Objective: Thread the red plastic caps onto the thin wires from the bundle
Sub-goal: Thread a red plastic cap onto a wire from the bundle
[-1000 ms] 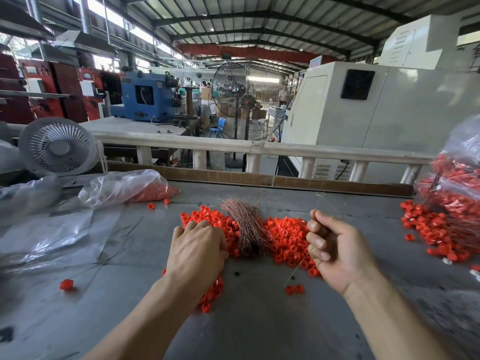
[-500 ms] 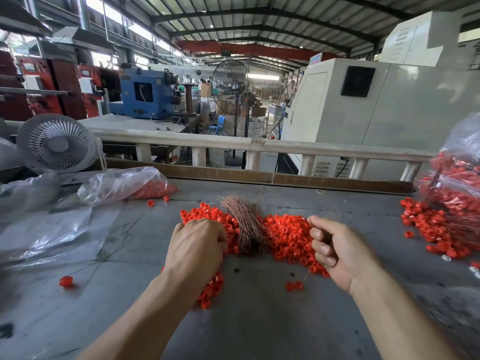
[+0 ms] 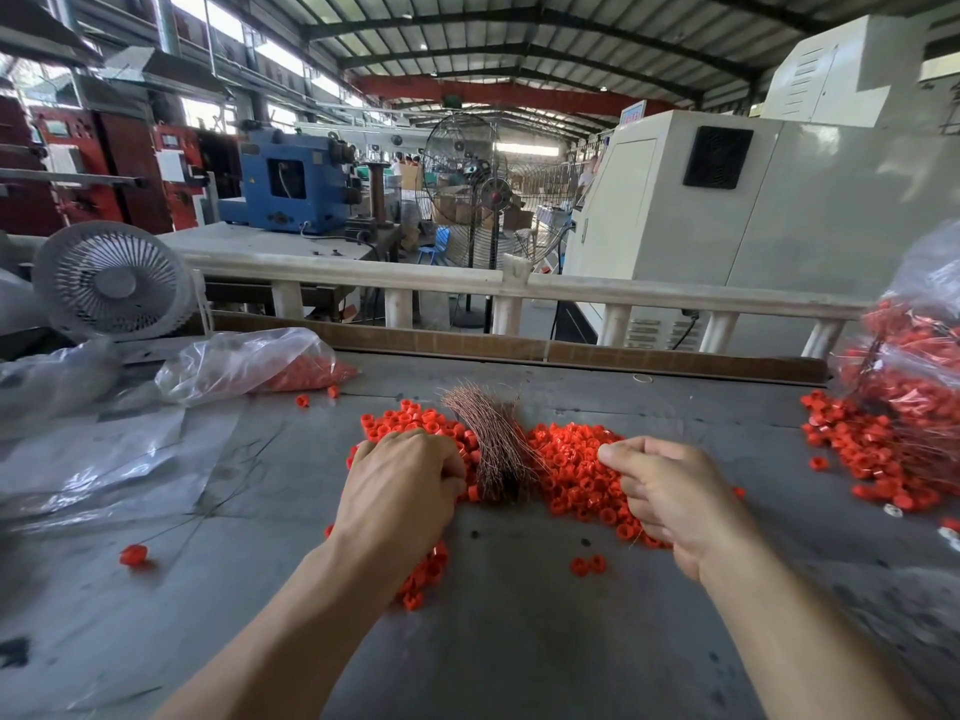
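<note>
Grey worktable [image 3: 493, 641] in factory hall

Red caps [image 3: 574, 462], coppery wire bundle [image 3: 493, 449]

No text, label, brand or number can be read. A blue-and-red sign [image 3: 632, 115] stands atop the white machine cabinet [image 3: 675, 200], and pale notices [image 3: 170, 166] hang on the red machines [image 3: 119, 168], but their lettering is too small and blurred.

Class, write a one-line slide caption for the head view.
Two hands work a pile of red caps around a wire bundle on a grey table.
</note>
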Motion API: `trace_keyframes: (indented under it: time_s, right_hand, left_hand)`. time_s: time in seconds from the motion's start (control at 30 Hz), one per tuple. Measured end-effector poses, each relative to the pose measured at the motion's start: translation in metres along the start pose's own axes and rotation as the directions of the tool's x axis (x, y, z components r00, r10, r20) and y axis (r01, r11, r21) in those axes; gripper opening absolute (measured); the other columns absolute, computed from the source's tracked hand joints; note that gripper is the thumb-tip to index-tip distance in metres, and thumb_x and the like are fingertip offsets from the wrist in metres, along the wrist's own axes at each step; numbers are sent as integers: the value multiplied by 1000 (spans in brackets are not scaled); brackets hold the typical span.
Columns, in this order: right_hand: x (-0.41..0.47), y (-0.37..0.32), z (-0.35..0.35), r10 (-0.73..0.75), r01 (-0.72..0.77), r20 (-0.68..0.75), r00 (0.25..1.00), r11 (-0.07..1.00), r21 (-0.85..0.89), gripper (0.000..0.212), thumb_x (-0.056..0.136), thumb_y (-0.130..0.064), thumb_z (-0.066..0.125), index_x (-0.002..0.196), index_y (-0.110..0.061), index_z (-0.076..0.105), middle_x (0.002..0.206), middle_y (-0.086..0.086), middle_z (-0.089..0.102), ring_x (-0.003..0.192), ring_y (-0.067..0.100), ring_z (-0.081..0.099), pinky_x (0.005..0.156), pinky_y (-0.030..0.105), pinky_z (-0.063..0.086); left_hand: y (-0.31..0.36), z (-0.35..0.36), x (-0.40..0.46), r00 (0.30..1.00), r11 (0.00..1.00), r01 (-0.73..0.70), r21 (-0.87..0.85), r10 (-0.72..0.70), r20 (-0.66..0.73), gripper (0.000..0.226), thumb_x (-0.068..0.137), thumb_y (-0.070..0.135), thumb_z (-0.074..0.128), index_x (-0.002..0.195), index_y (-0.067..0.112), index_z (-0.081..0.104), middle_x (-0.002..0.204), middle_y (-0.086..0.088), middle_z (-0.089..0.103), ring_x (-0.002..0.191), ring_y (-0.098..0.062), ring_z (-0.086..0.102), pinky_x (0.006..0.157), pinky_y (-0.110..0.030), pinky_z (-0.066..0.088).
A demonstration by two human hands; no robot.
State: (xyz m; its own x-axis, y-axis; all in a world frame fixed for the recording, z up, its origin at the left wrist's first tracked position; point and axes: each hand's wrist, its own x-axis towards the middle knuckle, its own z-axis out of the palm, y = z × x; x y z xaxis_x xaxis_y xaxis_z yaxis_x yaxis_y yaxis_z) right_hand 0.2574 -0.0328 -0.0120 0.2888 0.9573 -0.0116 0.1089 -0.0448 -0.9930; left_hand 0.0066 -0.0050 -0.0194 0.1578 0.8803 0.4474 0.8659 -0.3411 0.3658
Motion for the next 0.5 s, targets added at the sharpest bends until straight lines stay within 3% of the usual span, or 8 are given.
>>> trace_keyframes:
  time_s: [0.17, 0.33, 0.5]
  right_hand:
    - [1, -2, 0, 11, -19, 59, 998, 990, 142, 12, 96, -18, 69, 89, -13, 60, 49, -8, 34, 36, 5, 22, 34, 13, 15]
    - [0, -4, 3, 5, -17, 69, 998, 984, 176, 12, 96, -18, 68, 90, -13, 59, 49, -8, 33, 35, 4, 22, 34, 13, 15]
    - [-2, -4, 5, -3, -10, 76, 997, 984, 178, 13, 96, -17, 68, 87, -13, 59, 51, -7, 33, 36, 5, 22, 34, 14, 14]
  left_hand:
    - [-7, -2, 2, 1000, 1000, 17, 7, -17, -22, 2, 88, 34, 73, 89, 34, 72, 96, 18, 65, 103, -8, 55, 90, -31, 32]
    - [2, 4, 2, 998, 998, -13, 68, 8, 65, 29, 82, 55, 74, 108, 42, 70, 107, 18, 57, 112, -12, 50, 95, -33, 31]
    - [4, 7, 3, 995, 994, -26, 102, 16, 96, 23, 82, 53, 75, 99, 39, 71, 104, 17, 55, 112, -13, 48, 95, -32, 30]
